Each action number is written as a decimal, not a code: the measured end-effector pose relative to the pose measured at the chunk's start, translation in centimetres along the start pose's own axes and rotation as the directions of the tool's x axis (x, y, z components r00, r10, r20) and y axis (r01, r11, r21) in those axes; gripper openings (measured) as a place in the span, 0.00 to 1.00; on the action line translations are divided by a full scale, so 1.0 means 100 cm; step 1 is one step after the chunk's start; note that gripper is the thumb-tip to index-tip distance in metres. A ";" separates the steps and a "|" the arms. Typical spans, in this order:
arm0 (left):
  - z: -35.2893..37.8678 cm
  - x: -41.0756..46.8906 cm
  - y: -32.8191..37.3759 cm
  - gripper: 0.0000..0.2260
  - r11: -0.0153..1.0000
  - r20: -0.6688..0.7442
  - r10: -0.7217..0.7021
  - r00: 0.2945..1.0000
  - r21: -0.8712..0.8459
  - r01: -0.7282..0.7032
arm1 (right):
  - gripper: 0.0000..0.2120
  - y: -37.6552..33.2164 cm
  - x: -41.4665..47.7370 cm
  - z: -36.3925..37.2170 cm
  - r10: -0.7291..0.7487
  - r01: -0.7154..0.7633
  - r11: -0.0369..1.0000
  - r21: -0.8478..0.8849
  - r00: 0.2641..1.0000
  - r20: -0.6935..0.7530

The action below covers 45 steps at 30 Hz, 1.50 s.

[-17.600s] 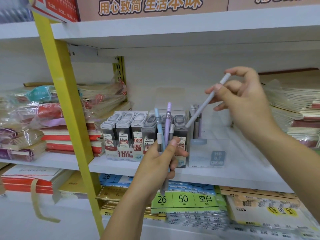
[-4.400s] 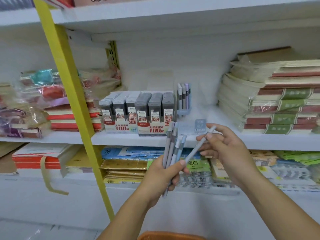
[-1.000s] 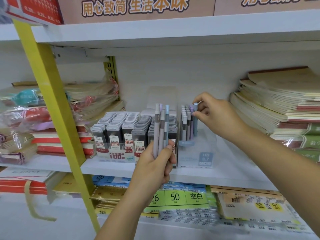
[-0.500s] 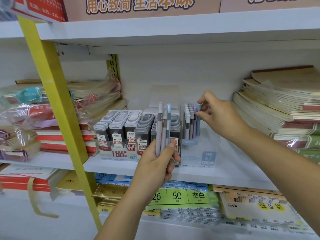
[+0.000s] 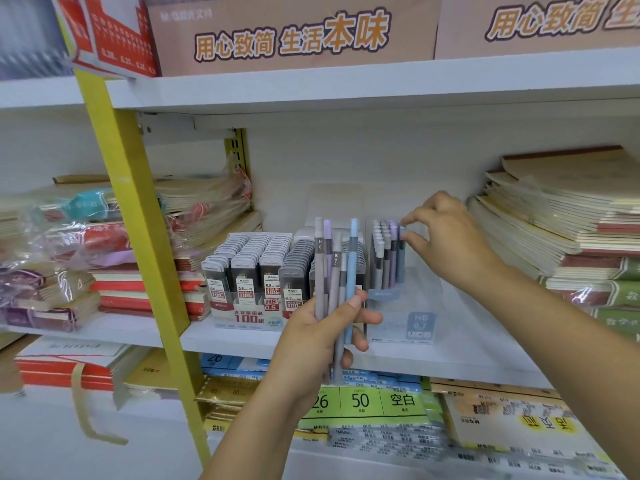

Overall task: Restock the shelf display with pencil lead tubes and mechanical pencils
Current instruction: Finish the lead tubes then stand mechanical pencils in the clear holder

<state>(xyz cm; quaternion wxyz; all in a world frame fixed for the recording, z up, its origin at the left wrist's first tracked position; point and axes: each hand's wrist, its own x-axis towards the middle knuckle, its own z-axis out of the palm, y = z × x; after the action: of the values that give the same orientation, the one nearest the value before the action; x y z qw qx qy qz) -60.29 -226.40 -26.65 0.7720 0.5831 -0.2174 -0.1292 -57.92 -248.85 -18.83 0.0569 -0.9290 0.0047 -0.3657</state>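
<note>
My left hand (image 5: 322, 336) grips a bunch of several mechanical pencils (image 5: 334, 268), grey, purple and blue, held upright in front of the shelf. Behind them stands a clear display box (image 5: 403, 320) with a row of pencils standing at its back. My right hand (image 5: 446, 237) reaches over that box, and its thumb and forefinger pinch the top of a blue pencil (image 5: 401, 254) at the right end of the row. To the left sits a display of pencil lead tubes (image 5: 252, 268), packed in rows.
A yellow upright post (image 5: 138, 237) crosses the left side of the white shelf (image 5: 467, 358). Wrapped notebook stacks (image 5: 69, 258) lie to the left. A tall notebook pile (image 5: 571, 230) sits to the right. Paper packs fill the shelf below (image 5: 381, 410).
My right hand has risen slightly at the row's right end, fingertips still on the top of the blue pencil. The left hand keeps its bunch steady.
</note>
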 end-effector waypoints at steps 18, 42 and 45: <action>0.014 0.005 -0.005 0.11 0.985 -0.105 0.066 0.992 0.169 -0.047 | 0.15 -0.002 -0.013 -0.036 0.122 -0.041 0.760 0.648 0.989 -0.080; 0.006 0.012 -0.009 0.10 0.997 -0.015 0.068 0.998 -0.021 -0.068 | 0.13 0.003 -0.011 0.007 -0.086 0.086 0.996 -0.024 0.996 -0.013; 0.008 0.011 -0.009 0.13 0.997 0.021 0.077 0.997 -0.013 -0.077 | 0.11 -0.005 -0.022 -0.004 -0.065 0.083 0.989 0.121 0.988 -0.141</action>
<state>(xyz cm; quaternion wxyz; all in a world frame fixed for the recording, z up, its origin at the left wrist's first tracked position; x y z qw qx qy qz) -59.67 -227.85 -27.12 0.7777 0.5680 -0.2471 -0.1071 -59.78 -248.24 -19.98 0.1016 -0.8958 -0.0491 -0.4300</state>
